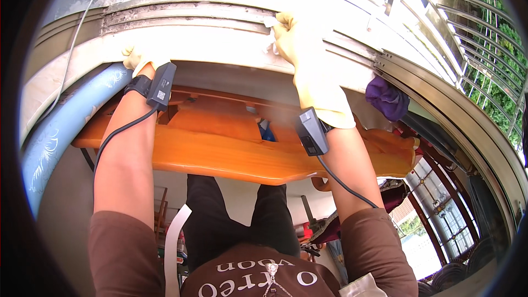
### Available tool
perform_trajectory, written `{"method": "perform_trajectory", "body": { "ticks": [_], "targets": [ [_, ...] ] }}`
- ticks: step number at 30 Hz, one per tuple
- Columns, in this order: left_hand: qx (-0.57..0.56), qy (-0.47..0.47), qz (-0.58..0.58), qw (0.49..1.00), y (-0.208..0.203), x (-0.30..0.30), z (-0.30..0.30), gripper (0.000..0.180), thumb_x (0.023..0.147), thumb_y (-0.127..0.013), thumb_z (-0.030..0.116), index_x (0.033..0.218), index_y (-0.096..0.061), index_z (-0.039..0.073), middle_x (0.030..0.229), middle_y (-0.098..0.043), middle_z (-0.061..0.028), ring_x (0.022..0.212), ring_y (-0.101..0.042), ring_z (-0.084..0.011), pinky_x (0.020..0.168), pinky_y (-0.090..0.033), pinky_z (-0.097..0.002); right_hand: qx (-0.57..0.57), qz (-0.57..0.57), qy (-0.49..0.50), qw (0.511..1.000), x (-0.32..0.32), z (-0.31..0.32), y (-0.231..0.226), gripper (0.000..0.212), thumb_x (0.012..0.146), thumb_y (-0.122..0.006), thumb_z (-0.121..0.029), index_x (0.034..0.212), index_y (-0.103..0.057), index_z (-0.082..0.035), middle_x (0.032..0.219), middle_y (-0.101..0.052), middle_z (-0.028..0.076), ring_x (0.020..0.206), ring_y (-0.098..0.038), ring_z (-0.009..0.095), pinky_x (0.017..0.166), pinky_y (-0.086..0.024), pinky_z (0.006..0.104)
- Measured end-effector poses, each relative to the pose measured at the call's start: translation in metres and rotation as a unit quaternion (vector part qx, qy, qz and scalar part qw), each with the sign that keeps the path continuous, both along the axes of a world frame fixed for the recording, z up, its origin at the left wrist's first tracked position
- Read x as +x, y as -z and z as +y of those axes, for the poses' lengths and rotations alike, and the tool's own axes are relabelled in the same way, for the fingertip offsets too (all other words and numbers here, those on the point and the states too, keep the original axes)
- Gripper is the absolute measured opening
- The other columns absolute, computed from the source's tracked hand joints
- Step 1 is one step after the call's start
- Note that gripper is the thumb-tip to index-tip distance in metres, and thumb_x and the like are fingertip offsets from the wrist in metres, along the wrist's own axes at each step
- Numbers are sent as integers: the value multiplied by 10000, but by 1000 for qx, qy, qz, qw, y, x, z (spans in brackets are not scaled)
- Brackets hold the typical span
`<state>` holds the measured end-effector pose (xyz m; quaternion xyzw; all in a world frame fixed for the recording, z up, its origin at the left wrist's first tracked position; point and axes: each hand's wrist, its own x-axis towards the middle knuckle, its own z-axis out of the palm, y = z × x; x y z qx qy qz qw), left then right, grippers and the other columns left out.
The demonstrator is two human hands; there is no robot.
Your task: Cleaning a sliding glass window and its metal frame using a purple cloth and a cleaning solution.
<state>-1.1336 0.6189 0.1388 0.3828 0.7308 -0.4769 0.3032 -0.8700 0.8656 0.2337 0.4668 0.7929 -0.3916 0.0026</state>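
Observation:
My right hand (pixel 290 38), in a pale yellow glove, pinches a crumpled white cloth or tissue (pixel 271 37). It presses this against the grimy metal window track (pixel 187 16), between two stretches of rail. My left hand (pixel 141 59), gloved alike, lies at the near edge of the pale window sill (pixel 225 50), its fingers bent around that edge. Glare washes out part of both gloves. A blue patterned roll (pixel 71 115) lies just below and left of my left hand. Black devices with cables are strapped to both my wrists.
A glossy orange wooden bench (pixel 220 151) stands below the sill, in front of my legs. A purple cloth (pixel 387 98) lies at the right end of the track. Metal bars (pixel 467 27) stand outside at the far right. A thin cable (pixel 82 33) hangs at the left.

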Motion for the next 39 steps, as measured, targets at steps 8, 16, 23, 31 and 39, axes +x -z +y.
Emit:
{"method": "perform_trajectory", "body": {
  "ticks": [8, 16, 23, 31, 39],
  "targets": [
    [60, -54, 1, 997, 11, -6, -24, 263, 863, -682, 353, 903, -792, 117, 809, -735, -73, 728, -702, -269, 600, -522, -465, -142, 120, 151, 971, 15, 11, -50, 323, 977, -696, -191, 1227, -606, -7, 865, -683, 71, 660, -638, 122, 643, -514, 272],
    [321, -201, -34, 925, 85, 28, -52, 289, 871, -674, 358, 917, -794, 100, 820, -744, -92, 739, -707, -284, 617, -532, -474, 266, -80, 25, 960, 71, 15, -10, 562, 890, -807, -218, 1309, -524, 28, 827, -637, 166, 737, -653, 260, 700, -536, 395],
    [447, -251, -48, 857, 128, 34, -69, 311, 877, -666, 363, 928, -796, 85, 829, -751, -108, 749, -711, -297, 632, -541, -483, 149, -192, 60, 968, 65, 26, 0, 352, 914, -762, -236, 1120, -669, 33, 876, -706, 192, 764, -693, 292, 752, -552, 416],
    [519, -259, -55, 813, 167, 19, -89, 336, 884, -658, 369, 941, -797, 68, 841, -760, -126, 759, -717, -312, 649, -551, -492, 115, 0, 14, 993, -38, -31, -2, 216, 912, -676, -136, 1076, -736, -9, 887, -753, 183, 752, -727, 296, 745, -559, 363],
    [-11, 205, -1, 979, 56, 15, -33, 167, 586, -875, 339, 688, -743, 348, 652, -642, 67, 603, -527, -125, 541, -474, -319, -132, 286, 173, 933, -54, -17, -53, 182, 1000, -629, -64, 1158, -707, -18, 814, -699, 49, 707, -595, 81, 650, -482, 254]
  ]
}}
